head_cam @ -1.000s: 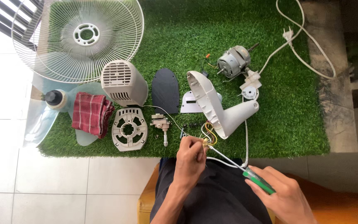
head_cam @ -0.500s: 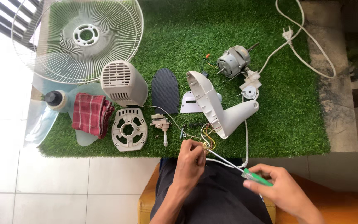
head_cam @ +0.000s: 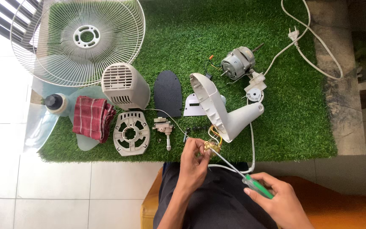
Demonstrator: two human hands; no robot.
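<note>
My left hand (head_cam: 193,163) pinches a small brass-coloured switch part (head_cam: 212,146) with coloured wires running up into the white fan neck housing (head_cam: 222,111). My right hand (head_cam: 276,199) grips a green-handled screwdriver (head_cam: 257,187); its metal shaft points up and left, with the tip at the brass part. Both hands are over my lap at the near edge of the green turf mat (head_cam: 276,123).
On the mat lie a wire fan guard (head_cam: 79,40), a ribbed motor cover (head_cam: 123,85), a round vented plate (head_cam: 131,132), a red checked cloth (head_cam: 92,118), a black oval panel (head_cam: 168,92), a motor (head_cam: 237,63) and a white power cord (head_cam: 314,51). A clear fan blade (head_cam: 47,114) overhangs the tiles.
My right hand has lifted slightly and shifted with the screwdriver, keeping its tip at the brass part. My left hand stays in place.
</note>
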